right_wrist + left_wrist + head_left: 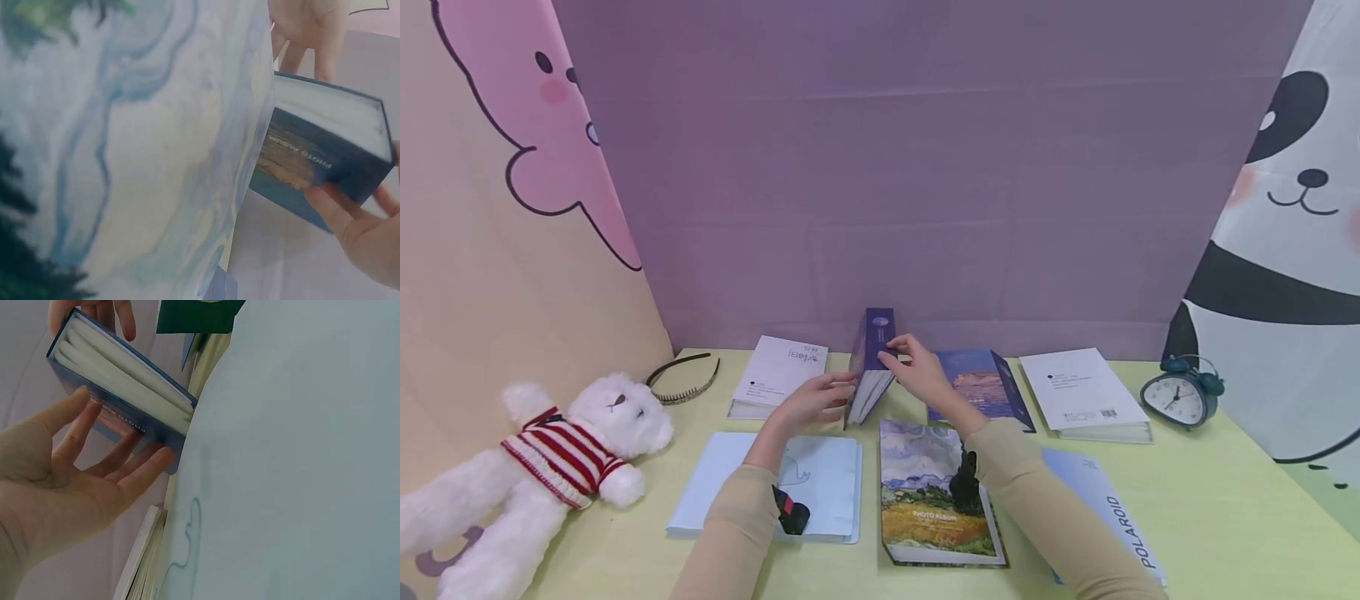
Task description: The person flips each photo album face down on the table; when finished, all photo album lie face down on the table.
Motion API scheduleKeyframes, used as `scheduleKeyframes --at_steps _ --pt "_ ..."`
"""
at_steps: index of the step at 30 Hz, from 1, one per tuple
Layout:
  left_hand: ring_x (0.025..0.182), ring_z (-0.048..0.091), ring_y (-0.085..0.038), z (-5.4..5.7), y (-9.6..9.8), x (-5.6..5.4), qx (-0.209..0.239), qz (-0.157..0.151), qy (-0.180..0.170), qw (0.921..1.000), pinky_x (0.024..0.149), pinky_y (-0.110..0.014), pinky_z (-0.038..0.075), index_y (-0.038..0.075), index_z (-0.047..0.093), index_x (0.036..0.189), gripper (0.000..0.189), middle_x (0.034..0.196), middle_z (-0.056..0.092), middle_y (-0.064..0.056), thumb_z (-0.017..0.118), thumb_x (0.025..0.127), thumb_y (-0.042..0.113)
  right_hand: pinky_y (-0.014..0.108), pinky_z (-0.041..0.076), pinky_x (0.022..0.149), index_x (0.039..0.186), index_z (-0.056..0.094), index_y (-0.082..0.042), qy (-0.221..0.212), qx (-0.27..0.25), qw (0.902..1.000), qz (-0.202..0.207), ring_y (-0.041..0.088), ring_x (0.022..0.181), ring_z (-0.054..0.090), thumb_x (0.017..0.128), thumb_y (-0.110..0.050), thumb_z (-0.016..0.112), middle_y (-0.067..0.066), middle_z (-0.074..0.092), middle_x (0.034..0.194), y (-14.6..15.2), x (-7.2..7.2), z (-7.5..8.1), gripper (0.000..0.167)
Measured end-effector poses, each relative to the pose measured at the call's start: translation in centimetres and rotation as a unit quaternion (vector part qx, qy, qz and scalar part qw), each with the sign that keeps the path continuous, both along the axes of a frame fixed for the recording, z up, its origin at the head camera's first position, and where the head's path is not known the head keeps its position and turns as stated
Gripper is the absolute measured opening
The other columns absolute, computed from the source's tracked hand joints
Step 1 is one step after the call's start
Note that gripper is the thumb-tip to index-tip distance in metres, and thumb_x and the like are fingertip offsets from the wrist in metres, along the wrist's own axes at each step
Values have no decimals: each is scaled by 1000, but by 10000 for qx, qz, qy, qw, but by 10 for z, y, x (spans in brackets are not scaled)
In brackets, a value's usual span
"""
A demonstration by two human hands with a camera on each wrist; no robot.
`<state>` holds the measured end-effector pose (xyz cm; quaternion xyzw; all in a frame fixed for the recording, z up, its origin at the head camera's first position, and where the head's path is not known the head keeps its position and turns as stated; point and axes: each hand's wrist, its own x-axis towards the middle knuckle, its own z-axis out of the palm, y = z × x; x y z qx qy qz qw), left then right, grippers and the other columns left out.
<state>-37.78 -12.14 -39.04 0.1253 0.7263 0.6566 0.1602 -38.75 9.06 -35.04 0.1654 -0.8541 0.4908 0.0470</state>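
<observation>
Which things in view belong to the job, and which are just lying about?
Job:
- dark blue photo album, held upright
- probably the other albums, lying flat

Lying about, apparently:
- teddy bear
- headband
- alarm clock

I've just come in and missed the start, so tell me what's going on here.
A person is handling a dark blue photo album: the right hand pinches it near the spine, and the left hand is at its left side, fingers loosely extended. It is held on edge while other albums lie flat around it, with a teddy bear and an alarm clock at either side.
</observation>
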Motion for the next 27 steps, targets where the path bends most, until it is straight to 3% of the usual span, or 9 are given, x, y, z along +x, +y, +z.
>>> scheduleKeyframes --at_steps 5,9,20,27 --pt "135 35 -37 -1 3 1 -511 199 33 9985 108 -54 33 7 43 141 43 148 36 -19 47 99 14 38 55 80 127 52 -6 0 414 9983 -418 32 107 60 91 -34 61 20 51 133 5 0 -1 46" --pt "132 39 -36 -3 3 2 -992 393 -30 9943 105 -55 36 11 49 138 41 145 40 -17 50 97 16 43 51 87 136 46 -5 -153 638 9967 -468 33 115 54 88 -35 65 20 50 135 11 -3 -7 60" --pt "133 38 -35 -2 -2 3 -1290 197 -117 9914 107 -51 35 9 45 140 44 146 39 -17 50 97 14 48 46 96 143 34 1 -563 704 9949 -445 36 123 48 86 -34 68 23 45 139 24 -8 -17 75" --pt "131 41 -34 -1 -7 7 -1757 274 119 9840 105 -48 39 6 45 139 46 143 43 -17 54 95 14 51 44 97 140 41 1 -864 1094 9892 -450 39 126 45 85 -38 67 24 44 140 32 -7 -23 72"
